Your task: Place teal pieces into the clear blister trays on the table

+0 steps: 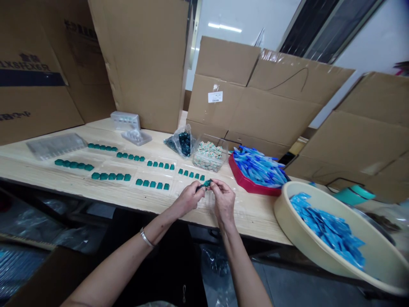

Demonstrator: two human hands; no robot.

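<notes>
My left hand [189, 198] and my right hand [224, 201] meet over the front part of the table. Between their fingertips is a cluster of small dark green pieces [207, 183], pinched from both sides; its exact kind is too small to make out. Just beyond my fingers, a row of green pieces [191, 174] sits in a clear plastic tray. More such rows stretch to the left, among them a near row [152, 184] and a far one [130, 157]. Behind them lies a clear bag [182, 143] of dark green pieces.
A clear box [209, 153] of small pale printed pieces stands behind my hands. To its right are a red tray [252, 185] heaped with blue sticks and a cream basin [306, 243] of blue packets. Empty clear trays [57, 146] lie at left. Cardboard [268, 102] walls the back.
</notes>
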